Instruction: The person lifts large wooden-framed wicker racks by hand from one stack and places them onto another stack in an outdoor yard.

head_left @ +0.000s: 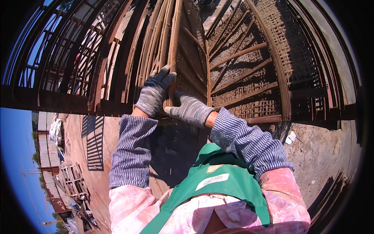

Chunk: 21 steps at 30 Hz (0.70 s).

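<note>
Wears nearest, at five o'clock, a green apron (233, 175) over a pink shirt (280, 191), and has striped sleeves (249, 144) on both arms. Holds with the right hand (189, 109), gloved in grey and almost at the centre, the lower end of a wooden bar (173, 50), with thumb and fingers brought close around it. Touches the same bar from ten o'clock with the left hand (152, 87), also gloved, laying its fingers across; cannot tell how firmly closed. Located between the hands and extending toward twelve o'clock: this same bar. Just beside it, at eleven o'clock: bamboo poles (156, 31), close together and nearly parallel. At one o'clock: a woven panel (267, 106) with slanting wooden ribs (238, 57); at two o'clock, past a thick wooden post (277, 62), another woven sheet (294, 54). At nine o'clock: a rusty metal rack (58, 102). Farther, between three and four o'clock: the pale floor (311, 156) with a small white scrap (290, 137). Farthest, between eight and nine o'clock: wooden pallets (74, 177) and blue sky (17, 152).
</note>
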{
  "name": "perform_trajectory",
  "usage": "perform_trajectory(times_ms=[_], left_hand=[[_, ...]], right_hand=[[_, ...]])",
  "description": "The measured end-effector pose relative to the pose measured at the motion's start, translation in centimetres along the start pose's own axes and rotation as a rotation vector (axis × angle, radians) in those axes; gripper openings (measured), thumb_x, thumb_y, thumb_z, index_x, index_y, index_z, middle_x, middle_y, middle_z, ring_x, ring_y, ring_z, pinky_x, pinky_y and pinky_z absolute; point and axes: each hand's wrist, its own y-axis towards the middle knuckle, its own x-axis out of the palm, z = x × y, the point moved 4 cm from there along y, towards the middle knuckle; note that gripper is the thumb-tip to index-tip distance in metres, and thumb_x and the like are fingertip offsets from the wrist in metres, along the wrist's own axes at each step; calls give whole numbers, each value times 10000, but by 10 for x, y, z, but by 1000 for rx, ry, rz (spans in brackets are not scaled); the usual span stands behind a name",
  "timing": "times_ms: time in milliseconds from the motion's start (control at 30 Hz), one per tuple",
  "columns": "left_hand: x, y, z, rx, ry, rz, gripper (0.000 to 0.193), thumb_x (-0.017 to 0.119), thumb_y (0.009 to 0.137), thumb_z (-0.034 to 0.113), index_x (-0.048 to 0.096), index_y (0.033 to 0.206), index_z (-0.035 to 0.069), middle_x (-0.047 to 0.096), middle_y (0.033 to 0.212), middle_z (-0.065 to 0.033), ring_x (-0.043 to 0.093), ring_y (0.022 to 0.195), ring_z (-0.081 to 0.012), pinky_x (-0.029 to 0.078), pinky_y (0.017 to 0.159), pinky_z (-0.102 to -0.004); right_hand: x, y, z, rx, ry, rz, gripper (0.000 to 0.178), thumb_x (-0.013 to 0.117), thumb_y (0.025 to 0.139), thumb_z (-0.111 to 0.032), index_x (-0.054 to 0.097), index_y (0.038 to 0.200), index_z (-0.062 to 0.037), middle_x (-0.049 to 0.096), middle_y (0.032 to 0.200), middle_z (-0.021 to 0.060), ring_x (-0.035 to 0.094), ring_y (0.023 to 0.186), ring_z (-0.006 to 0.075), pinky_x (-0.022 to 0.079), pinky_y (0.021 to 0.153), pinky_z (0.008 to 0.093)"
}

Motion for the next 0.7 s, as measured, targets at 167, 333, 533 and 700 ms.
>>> perform_trajectory(times_ms=[167, 333, 533, 700], left_hand=[[5, 1, -6, 36, 24, 74, 600, 678, 719, -32, 545, 1277, 146, 466, 1402, -118, 500, 1222, -352, 440, 1036, -405], [-6, 7, 6, 39, -23, 59, 625, 710, 656, -6, 560, 1250, 118, 485, 1371, -159, 505, 1223, -335, 367, 1092, -455], [6, 1, -6, -85, -122, 18, 691, 744, 611, -54, 583, 1243, 174, 474, 1401, -118, 488, 1237, -369, 459, 1029, -424], [0, -2, -1, -73, -101, 31, 687, 727, 611, -68, 581, 1241, 164, 488, 1385, -112, 501, 1220, -371, 460, 1029, -418]], right_hand=[[-12, 3, 1, 61, 156, -76, 699, 650, 819, -505, 523, 1272, 12, 633, 1133, 222, 614, 1041, 340, 467, 907, 373], [-12, 14, 28, 139, 127, 26, 754, 661, 839, -499, 462, 1336, 32, 574, 1268, 192, 548, 1181, 301, 414, 1008, 334], [-55, -24, 47, 230, -81, 171, 808, 669, 840, -476, 372, 1414, 9, 462, 1393, 220, 468, 1280, 318, 368, 1073, 338], [-215, -113, 133, 468, -1012, 880, 694, 599, 899, -418, 359, 1411, -15, 393, 1437, 187, 342, 1358, 323, 271, 1135, 404]])
